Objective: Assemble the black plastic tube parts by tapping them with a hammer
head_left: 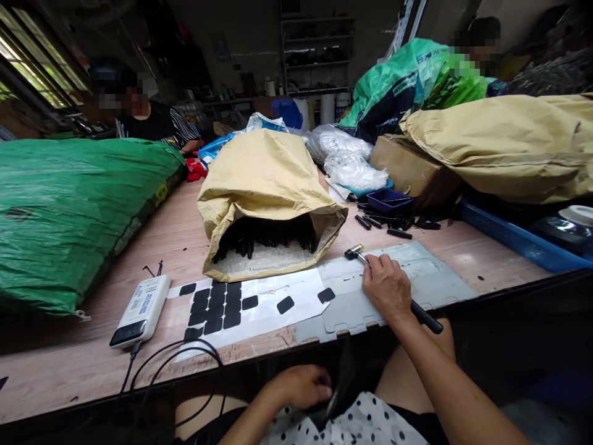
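My right hand [388,285] is wrapped round a small hammer [427,317] above the grey board [430,275]. Its metal head points away from me near the board's far edge, and the black handle sticks out behind my palm. My left hand [308,386] is low over my lap, below the table edge, with its fingers curled. A dim, blurred shape lies beside those fingers, and I cannot make out what they hold. On a white sheet [266,287] left of the board are several black rounded square pieces [213,309], most in rows, a few apart.
A paper sack [264,173] of black items lies mouth towards me. On the left are a green sack [78,210] and a white power bank [141,309] with a black cable. Loose black parts [399,233], a box [412,167] and blue tray [504,235] are right. Two people sit beyond.
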Motion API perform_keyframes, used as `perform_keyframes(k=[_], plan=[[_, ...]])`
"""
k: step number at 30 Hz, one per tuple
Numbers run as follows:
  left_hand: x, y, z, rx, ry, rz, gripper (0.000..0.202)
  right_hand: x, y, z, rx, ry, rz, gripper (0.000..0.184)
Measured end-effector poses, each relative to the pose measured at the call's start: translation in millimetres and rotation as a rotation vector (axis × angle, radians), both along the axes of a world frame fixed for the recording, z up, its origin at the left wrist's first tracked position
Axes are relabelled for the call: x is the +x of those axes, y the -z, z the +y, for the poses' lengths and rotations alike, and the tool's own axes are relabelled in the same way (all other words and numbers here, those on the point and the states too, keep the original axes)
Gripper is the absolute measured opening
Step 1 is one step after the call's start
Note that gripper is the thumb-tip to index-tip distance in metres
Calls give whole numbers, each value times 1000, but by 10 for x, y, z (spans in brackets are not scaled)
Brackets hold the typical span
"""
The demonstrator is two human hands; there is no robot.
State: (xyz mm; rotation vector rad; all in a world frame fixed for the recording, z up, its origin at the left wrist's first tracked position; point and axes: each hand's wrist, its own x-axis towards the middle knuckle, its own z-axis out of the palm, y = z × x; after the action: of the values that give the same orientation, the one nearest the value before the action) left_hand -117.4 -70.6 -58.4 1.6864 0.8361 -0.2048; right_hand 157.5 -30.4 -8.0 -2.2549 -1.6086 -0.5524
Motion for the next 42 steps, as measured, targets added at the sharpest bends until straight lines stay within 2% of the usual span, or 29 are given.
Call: perform_keyframes(k=[1,2,3,4,5,6,8,9,10,12,14,16,19,22,25,27,31,35,42], plan=[[14,-205,24,-39,88,-27,36,-1,0,-1,0,0,-2,22],[35,-425,83,-97,252,-92,40,0,1,-2,-1,0,-4,22],[66,-644,180,-183,357,-187,43,1,3,-3,-2,1,-7,22],[108,-845,317,-191,348,-281,43,3,6,-3,-3,1,-10,23],[162,-1012,489,-98,286,-340,40,5,10,-2,-3,2,-11,23],[226,-1133,690,104,161,-364,34,7,13,-1,-4,1,-10,23],[378,-1228,1128,583,-134,-289,26,10,17,3,-5,-3,-3,24],[460,-1212,1341,794,-248,-203,27,12,17,4,-4,-5,1,24],[540,-1166,1535,957,-296,-119,30,12,15,6,-4,-7,6,24],[681,-1039,1838,1167,-270,6,38,12,9,8,-2,-13,15,24],[774,-929,2019,1268,-153,70,43,10,1,9,0,-19,23,24],[804,-882,2100,1325,-58,93,43,7,-5,10,1,-24,31,24],[727,-934,2091,1376,-55,84,33,4,-9,11,-3,-23,39,24],[563,-1053,1939,1359,-178,50,22,4,-10,13,-12,-20,42,23],[439,-1093,1656,1248,-258,-37,17,10,-5,13,-15,-20,41,23],[426,-1029,1449,1153,-252,-101,15,15,2,14,-12,-22,40,24],[507,-763,1181,1043,-273,-133,16,16,12,12,-5,-18,31,24],[538,-579,1141,1042,-392,-177,20,10,18,5,-9,-13,24,24],[496,-575,1194,935,-443,-238,14,72,10,10,-11,-53,136,25]])
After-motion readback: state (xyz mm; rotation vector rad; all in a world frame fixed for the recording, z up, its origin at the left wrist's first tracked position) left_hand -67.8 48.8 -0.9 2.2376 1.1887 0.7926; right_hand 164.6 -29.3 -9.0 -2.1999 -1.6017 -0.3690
